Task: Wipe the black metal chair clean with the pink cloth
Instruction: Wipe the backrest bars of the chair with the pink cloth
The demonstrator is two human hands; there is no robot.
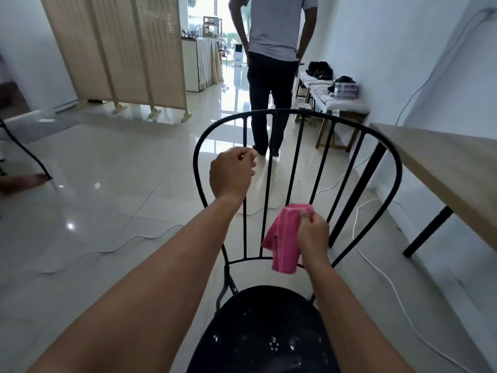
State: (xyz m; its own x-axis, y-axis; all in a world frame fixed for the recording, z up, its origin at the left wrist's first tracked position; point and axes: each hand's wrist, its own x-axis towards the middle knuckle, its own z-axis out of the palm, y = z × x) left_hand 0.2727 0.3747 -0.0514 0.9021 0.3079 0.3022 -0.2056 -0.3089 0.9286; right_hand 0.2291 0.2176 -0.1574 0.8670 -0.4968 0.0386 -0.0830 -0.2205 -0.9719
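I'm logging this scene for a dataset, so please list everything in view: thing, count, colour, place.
Chair: one, black metal, centre foreground.
Cloth: one, pink, against the chair's back bars.
Table: one, light wood with black legs, right.
Folding screen: one, beige, back left.
Bench: one, white-cushioned, holding dark bags, by the right wall.
Cables: several, white, on the floor.
Standing person: one, grey shirt and dark trousers, behind the chair.
Left hand: closed around a chair bar.
Right hand: gripping the cloth.
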